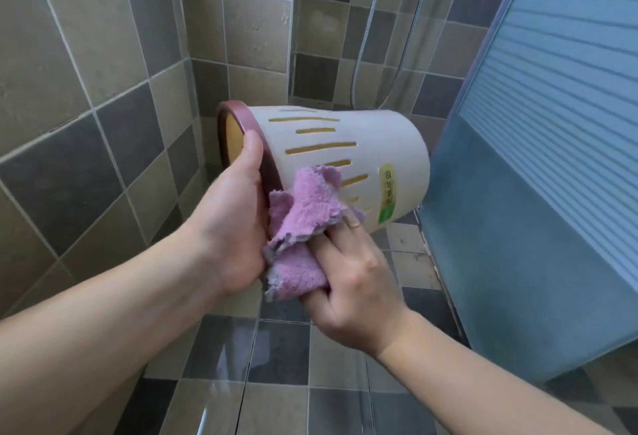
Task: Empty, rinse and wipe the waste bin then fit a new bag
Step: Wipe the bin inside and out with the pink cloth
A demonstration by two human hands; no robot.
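Observation:
A white waste bin (376, 148) with narrow slots and a dark red rim is held sideways in the air, its mouth turned left and its base to the right. My left hand (231, 220) grips the rim, thumb over the edge. My right hand (352, 286) holds a bunched purple cloth (307, 213) and presses it against the bin's lower side wall. A yellow and green label sits near the bin's base. The bin's inside is mostly hidden.
Tiled walls (103, 72) close in on the left and behind. A frosted blue glass panel (538, 193) stands at the right, close to the bin's base. A shower hose (362, 41) hangs on the back wall. Wet tiled floor (276, 365) lies below.

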